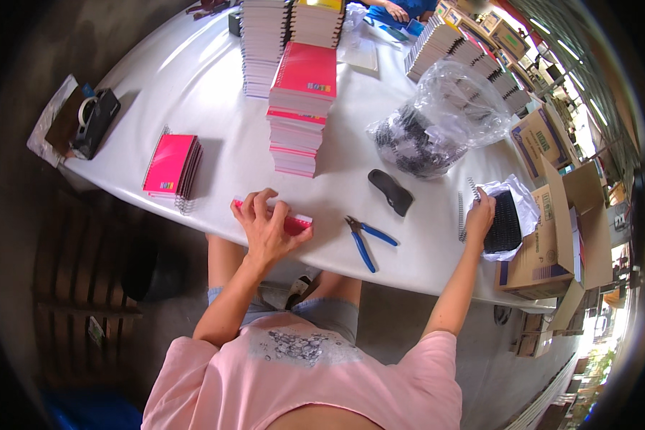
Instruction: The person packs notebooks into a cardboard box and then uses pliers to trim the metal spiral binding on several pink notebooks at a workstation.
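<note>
My left hand is curled over a small pink-covered notebook block at the table's near edge, gripping it; a row of punched holes shows along its side. Out to the right, my right hand has its fingers closed at a thin spiral coil, whose upper end sticks out past them. Another spiral coil lies just left of that hand. Right beside it, a bundle of black coils rests in crumpled white paper. Blue-handled cutting pliers lie between my hands.
Spiral-bound pink notebooks are piled at left, near a tape dispenser. Tall notebook stacks stand mid-table. A black curved object, a clear bag of black coils and an open cardboard box are right. Another person's hand shows far off.
</note>
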Demonstrator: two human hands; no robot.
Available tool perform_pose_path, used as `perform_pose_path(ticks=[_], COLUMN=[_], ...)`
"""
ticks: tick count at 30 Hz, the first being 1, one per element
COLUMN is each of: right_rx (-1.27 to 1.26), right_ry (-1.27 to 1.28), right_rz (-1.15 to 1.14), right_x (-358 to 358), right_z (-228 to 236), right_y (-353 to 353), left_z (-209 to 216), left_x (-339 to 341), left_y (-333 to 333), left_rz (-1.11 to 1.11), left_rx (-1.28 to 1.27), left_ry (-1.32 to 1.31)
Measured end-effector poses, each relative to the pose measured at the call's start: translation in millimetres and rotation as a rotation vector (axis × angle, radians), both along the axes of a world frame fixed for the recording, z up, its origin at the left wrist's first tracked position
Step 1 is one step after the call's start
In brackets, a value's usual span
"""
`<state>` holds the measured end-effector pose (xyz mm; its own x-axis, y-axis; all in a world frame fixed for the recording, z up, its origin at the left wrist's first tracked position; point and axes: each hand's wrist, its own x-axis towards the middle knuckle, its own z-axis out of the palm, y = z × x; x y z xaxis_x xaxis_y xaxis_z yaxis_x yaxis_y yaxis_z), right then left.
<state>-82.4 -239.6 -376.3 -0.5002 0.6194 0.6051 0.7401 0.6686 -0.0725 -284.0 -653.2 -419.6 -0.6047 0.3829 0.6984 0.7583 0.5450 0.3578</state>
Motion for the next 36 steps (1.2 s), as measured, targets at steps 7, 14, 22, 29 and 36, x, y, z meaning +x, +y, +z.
perform_pose_path(ticks=[7,14,22,29,36], right_rx=[-0.345,0.008,-0.931,-0.925,-1.173], right_ry=[-0.044,0.163,0.155,0.231,0.057], right_rz=[-0.005,0.108,0.822,0.939,1.084], right_x=[3,-15,-76,-102,-106], right_z=[-26,35,36,10,7], right_y=[10,-39,-244,-270,-254], left_z=[2,2,-15,-12,-9], left_x=[-11,-10,-12,-11,-11], left_y=[-4,-6,-5,1,-6], left_rz=[-0.048,-0.032,-0.032,-0.024,-0.028], left_rx=[0.043,0.118,0.14,0.186,0.056], left_ry=[0.038,0.161,0.068,0.13,0.045])
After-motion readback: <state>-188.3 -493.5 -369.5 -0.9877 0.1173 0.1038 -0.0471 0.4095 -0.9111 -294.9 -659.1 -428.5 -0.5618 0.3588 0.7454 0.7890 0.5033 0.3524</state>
